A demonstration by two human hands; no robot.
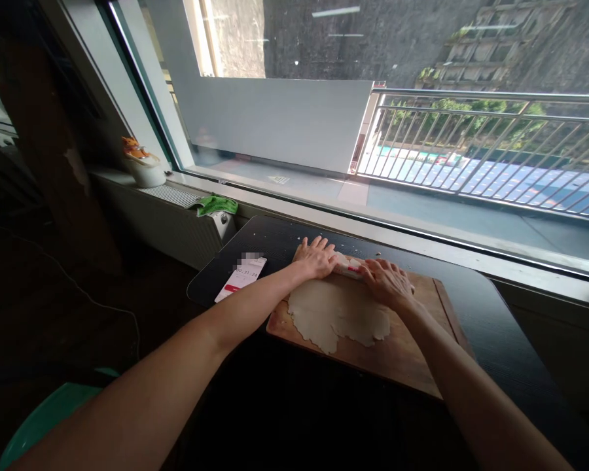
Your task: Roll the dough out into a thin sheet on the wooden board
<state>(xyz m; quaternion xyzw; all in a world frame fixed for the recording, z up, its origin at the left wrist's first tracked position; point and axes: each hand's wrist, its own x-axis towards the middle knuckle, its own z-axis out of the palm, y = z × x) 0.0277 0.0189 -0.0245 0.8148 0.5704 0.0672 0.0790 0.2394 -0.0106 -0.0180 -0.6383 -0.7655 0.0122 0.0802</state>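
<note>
A thin, wide sheet of pale dough (334, 311) with ragged lower edges lies on a wooden board (417, 356). Across its far part runs a rolling pin (347, 268), with a small red mark showing between my hands. My left hand (318, 258) rests on the pin's left part, its fingers stretched forward and spread. On the right part lies my right hand (389, 281), palm down, fingers extended over the pin rather than wrapped round it. Both hands cover the pin's ends for the most part; a bit of its tip shows beyond my right hand.
A phone (240, 280) showing a timer lies left of the board on the black table (491, 307). Crumbs dot the table's far side. Beyond are a window sill, a radiator (177, 222) with a green cloth (216, 205), and a white pot (144, 171). A green stool (49, 418) stands lower left.
</note>
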